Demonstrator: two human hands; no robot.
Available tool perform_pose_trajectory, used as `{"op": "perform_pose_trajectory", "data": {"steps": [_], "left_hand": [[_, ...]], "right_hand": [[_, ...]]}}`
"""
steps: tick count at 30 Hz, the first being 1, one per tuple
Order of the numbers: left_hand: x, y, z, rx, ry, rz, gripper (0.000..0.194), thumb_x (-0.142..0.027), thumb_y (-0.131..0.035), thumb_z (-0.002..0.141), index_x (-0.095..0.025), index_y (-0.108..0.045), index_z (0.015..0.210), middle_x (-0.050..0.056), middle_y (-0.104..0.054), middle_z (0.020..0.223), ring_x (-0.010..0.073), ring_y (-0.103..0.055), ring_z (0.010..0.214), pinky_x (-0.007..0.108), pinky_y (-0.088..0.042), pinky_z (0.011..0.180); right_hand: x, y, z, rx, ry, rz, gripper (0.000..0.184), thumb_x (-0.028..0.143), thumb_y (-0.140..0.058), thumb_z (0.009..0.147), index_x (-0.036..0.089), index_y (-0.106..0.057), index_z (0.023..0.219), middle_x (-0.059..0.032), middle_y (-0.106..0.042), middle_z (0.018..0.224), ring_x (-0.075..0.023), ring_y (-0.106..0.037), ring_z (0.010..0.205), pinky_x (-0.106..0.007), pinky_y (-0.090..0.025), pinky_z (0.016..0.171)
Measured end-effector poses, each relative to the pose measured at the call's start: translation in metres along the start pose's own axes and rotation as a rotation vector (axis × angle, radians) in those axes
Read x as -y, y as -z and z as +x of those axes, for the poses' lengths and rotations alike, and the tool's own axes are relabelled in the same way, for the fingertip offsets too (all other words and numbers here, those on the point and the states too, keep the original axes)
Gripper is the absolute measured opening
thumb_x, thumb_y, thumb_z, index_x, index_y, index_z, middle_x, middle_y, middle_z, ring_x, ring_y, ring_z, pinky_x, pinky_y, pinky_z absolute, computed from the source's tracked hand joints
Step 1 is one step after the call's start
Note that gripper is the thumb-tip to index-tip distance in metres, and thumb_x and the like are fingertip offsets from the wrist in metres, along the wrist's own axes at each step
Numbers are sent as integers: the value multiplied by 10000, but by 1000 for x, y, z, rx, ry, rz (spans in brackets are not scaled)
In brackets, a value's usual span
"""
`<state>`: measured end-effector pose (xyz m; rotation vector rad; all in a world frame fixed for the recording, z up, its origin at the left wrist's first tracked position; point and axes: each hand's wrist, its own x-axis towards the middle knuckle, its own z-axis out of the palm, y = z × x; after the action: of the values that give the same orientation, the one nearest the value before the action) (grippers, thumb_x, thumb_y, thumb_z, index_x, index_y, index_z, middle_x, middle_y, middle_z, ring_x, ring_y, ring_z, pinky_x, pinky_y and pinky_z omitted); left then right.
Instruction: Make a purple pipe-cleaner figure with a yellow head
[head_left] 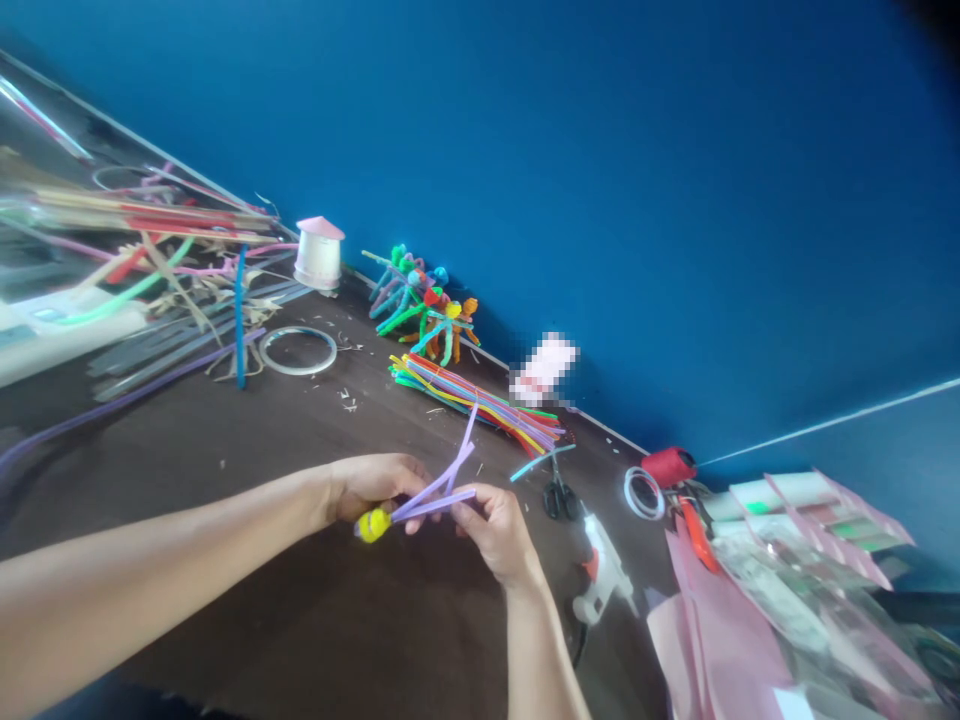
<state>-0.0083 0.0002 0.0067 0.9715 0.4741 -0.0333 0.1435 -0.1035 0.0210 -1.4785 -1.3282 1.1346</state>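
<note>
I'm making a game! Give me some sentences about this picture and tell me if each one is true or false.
1. The left hand holds a purple pipe cleaner with a yellow fuzzy ball at one end. True.
2. The right hand is empty. False: it pinches the same pipe cleaner.
3. The wall is green. False: it is blue.
4. The scissors have red handles. False: their handles are black.
5. A white glue gun lies on the dark table. True.
6. Colourful pipe-cleaner figures stand near the wall. True.
</note>
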Motion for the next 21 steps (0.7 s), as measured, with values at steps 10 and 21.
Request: {"op": "perform_pose_trajectory", "data": {"steps": [10,21], "left_hand": [[-7,4,-5,129,-34,-91,778,-774,-320,596,-69,-620,730,76,-548,536,69,-342,395,189,-108,323],[-6,12,-5,60,-278,-285,758,-771,-434,530,-122,-582,894,75,-547,790,84,-346,553,168,-156,411]], "right_hand": [[-6,0,5,-138,-44,136,191,326,-584,711,147,-651,720,41,-491,464,-60,-336,393,-186,-256,383],[-16,-1,7,-283,-75,506,192,298,-632,687,158,-534,602,90,-376,344,-39,-285,319,-188,-212,366]]}}
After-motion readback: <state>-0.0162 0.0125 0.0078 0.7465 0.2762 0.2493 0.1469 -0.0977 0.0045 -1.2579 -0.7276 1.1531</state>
